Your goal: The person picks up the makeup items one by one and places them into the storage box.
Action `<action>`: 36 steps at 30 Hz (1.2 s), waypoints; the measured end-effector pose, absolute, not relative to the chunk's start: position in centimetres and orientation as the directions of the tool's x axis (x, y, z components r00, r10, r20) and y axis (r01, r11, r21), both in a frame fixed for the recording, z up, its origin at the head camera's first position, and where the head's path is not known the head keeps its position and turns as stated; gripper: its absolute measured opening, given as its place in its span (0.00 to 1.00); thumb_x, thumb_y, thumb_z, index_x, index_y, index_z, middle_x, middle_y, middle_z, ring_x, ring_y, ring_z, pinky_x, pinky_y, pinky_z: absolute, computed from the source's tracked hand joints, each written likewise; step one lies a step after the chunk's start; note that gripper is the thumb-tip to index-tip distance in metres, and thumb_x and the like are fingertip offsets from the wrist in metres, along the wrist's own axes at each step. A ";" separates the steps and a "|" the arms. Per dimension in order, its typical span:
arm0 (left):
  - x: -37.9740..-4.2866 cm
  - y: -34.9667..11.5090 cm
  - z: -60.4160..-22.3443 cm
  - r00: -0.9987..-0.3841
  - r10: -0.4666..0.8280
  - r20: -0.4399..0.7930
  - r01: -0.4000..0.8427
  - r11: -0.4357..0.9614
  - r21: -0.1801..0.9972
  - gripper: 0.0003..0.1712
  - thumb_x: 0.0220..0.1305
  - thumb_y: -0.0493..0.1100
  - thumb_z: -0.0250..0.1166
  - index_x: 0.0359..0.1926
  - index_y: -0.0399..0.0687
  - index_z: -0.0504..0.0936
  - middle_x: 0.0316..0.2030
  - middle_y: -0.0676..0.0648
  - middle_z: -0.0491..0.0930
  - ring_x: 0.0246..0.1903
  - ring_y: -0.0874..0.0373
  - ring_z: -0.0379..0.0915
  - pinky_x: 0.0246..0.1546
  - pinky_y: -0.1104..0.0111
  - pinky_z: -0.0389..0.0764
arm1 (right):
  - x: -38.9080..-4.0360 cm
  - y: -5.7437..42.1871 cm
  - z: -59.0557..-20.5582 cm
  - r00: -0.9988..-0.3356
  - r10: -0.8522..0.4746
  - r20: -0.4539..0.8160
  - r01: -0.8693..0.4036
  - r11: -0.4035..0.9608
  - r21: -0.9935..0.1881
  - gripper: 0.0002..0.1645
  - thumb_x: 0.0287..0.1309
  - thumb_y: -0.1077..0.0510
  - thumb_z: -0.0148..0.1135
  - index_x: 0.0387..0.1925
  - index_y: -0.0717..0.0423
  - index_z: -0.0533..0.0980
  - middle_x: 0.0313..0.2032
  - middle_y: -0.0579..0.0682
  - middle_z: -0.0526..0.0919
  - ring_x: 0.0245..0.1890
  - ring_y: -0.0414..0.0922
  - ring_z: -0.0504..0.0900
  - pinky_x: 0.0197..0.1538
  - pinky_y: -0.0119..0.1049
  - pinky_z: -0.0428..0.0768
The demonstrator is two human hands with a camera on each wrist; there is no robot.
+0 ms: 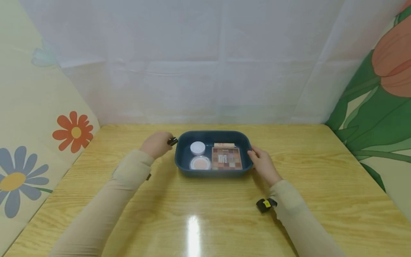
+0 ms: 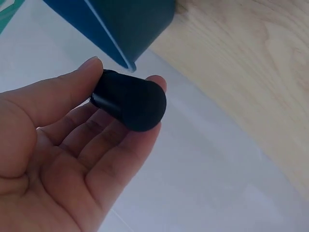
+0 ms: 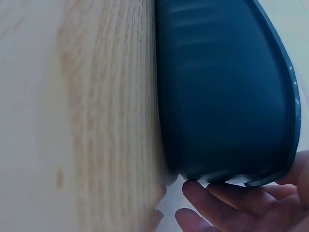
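Observation:
My left hand (image 1: pixel 156 144) pinches a small black cylindrical tube (image 2: pixel 130 99) between thumb and fingers, just off the left end of a dark blue plastic bin (image 1: pixel 213 174). In the left wrist view the tube is close to a corner of the bin's rim, apart from it. At the bin's right end my right hand (image 1: pixel 264 164) grips the wall, thumb at the rim and fingers against the outside. Inside the bin lie a round white-lidded jar (image 1: pixel 197 147), a round clear-topped compact (image 1: pixel 200 163), an eyeshadow palette (image 1: pixel 226 159) and a pale slim box or tube (image 1: pixel 224 145).
The bin stands on a wood-grain table (image 1: pixel 224 210) toward its far edge. A white cloth (image 1: pixel 205 85) hangs behind, and flower-printed panels (image 1: pixel 379 117) flank both sides. A black wrist device (image 1: pixel 265 205) sits at the right sleeve.

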State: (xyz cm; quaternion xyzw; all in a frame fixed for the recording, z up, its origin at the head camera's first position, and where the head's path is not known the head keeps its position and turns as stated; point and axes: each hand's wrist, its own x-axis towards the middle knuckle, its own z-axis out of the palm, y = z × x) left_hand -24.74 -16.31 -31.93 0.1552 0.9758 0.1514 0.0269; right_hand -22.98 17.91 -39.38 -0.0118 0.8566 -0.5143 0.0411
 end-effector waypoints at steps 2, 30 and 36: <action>-24.7 -16.1 -31.7 -0.948 0.318 0.000 0.303 0.903 0.305 0.13 0.58 0.30 0.65 0.45 0.27 0.79 0.41 0.34 0.82 0.42 0.41 0.79 0.49 0.51 0.78 | -23.0 17.9 -39.4 -0.996 -0.064 -0.063 0.026 0.470 -0.882 0.29 0.75 0.58 0.41 0.71 0.68 0.56 0.64 0.68 0.66 0.36 0.48 0.75 0.35 0.39 0.78; -24.3 -12.8 -31.0 -0.901 0.432 0.041 0.433 0.887 0.161 0.12 0.56 0.29 0.66 0.43 0.29 0.81 0.41 0.35 0.83 0.44 0.40 0.79 0.50 0.53 0.78 | -22.9 18.0 -39.4 -0.995 -0.082 -0.061 0.016 0.462 -0.887 0.29 0.76 0.58 0.41 0.72 0.66 0.54 0.65 0.68 0.65 0.38 0.50 0.75 0.37 0.39 0.78; -24.4 -12.3 -31.1 -0.903 0.428 0.028 0.427 0.892 0.150 0.09 0.57 0.29 0.66 0.40 0.32 0.81 0.39 0.36 0.83 0.43 0.41 0.79 0.49 0.53 0.79 | -22.9 17.9 -39.4 -0.996 -0.074 -0.058 0.017 0.463 -0.886 0.29 0.75 0.58 0.42 0.71 0.67 0.55 0.65 0.68 0.66 0.30 0.43 0.73 0.35 0.38 0.78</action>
